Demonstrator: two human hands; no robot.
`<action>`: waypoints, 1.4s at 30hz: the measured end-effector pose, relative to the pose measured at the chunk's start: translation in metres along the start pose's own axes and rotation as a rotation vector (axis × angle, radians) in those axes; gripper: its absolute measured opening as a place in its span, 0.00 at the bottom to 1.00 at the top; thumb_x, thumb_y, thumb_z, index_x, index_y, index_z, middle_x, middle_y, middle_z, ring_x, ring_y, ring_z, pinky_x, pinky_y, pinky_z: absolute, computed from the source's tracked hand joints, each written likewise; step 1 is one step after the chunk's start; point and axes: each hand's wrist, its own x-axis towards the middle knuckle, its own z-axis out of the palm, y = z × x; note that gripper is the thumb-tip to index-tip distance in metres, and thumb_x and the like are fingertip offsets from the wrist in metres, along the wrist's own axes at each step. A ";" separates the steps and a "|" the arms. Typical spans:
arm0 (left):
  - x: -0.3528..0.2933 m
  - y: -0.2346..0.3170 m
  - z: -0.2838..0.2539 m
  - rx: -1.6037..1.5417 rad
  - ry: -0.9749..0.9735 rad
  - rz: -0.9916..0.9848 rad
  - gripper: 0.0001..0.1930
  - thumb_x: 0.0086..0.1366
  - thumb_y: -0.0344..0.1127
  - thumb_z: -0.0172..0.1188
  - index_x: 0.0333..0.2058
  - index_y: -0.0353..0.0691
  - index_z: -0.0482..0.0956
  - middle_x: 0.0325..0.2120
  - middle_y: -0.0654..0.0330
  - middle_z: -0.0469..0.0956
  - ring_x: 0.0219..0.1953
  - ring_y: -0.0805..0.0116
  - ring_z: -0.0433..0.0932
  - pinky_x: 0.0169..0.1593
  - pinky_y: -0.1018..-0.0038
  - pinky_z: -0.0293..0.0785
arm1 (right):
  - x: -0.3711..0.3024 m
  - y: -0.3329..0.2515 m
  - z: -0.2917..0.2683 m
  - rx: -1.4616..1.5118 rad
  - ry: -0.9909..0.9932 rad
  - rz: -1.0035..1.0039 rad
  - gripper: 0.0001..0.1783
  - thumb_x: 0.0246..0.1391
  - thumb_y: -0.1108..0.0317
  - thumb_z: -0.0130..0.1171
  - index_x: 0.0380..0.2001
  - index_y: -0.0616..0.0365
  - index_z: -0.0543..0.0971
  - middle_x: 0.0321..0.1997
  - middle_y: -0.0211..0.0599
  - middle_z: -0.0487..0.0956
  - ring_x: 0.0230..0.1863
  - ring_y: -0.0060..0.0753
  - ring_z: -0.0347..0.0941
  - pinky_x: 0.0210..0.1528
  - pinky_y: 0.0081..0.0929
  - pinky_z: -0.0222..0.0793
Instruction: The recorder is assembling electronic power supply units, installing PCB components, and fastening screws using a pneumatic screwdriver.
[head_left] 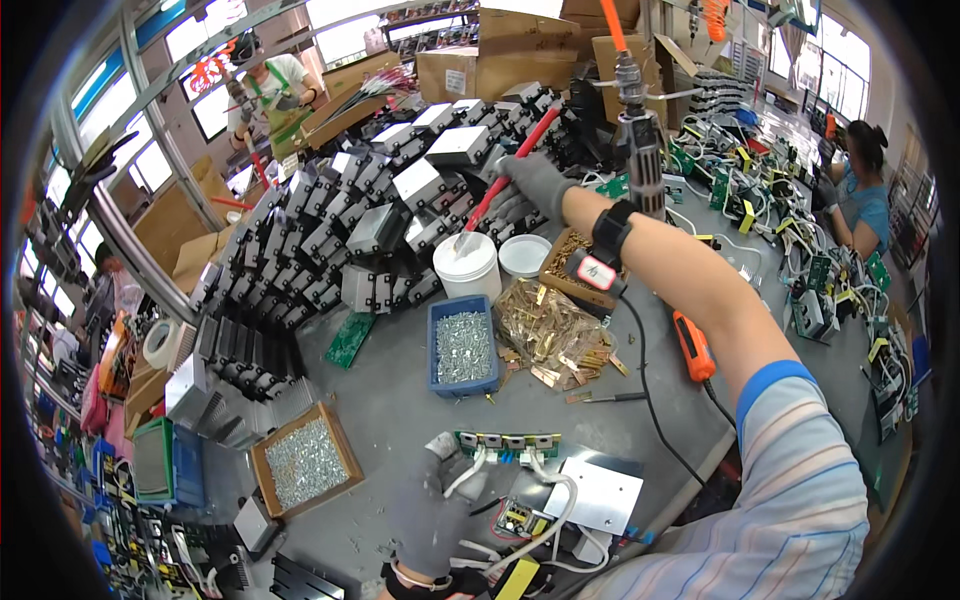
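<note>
My right hand (538, 187), in a grey glove, is closed round a long red stick (515, 165). The stick slants down, its pale lower end at the mouth of a white tub (468, 268). Below, my gloved left hand (432, 505) has its fingers closed at the left end of a narrow green circuit board (508, 441). A row of dark components lines this board. White cables (566, 490) run from it to a small yellow-and-black part (522, 518) beside a flat silver metal plate (597, 494). The palm side of both hands is hidden.
A blue bin of screws (463, 347), a bag of brass-coloured pieces (556, 331) and a cardboard box of screws (304, 460) stand around. Black metal housings (330, 215) are piled behind. A power screwdriver (640, 150) hangs overhead. Co-workers (862, 190) are at the right and far left.
</note>
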 end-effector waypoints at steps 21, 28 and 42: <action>-0.006 0.008 -0.019 0.060 0.120 0.051 0.26 0.54 0.26 0.61 0.51 0.25 0.67 0.42 0.53 0.75 0.44 0.70 0.75 0.47 0.77 0.71 | -0.095 -0.071 0.022 -0.159 -0.666 -0.143 0.23 0.55 0.54 0.54 0.47 0.61 0.72 0.27 0.35 0.77 0.23 0.20 0.72 0.21 0.15 0.68; -0.002 0.005 -0.013 0.206 0.157 0.059 0.23 0.51 0.31 0.65 0.45 0.26 0.74 0.36 0.51 0.80 0.38 0.71 0.79 0.41 0.77 0.75 | -0.152 -0.101 0.037 -0.275 -0.966 -0.216 0.14 0.45 0.71 0.57 0.37 0.67 0.79 0.36 0.43 0.79 0.33 0.28 0.74 0.35 0.22 0.70; -0.008 0.031 -0.006 0.195 0.076 -0.054 0.21 0.52 0.29 0.63 0.45 0.25 0.73 0.35 0.53 0.80 0.38 0.73 0.77 0.42 0.79 0.72 | -0.184 -0.104 0.082 -0.585 -0.967 -0.366 0.10 0.46 0.71 0.57 0.28 0.69 0.79 0.25 0.35 0.76 0.26 0.18 0.67 0.29 0.18 0.64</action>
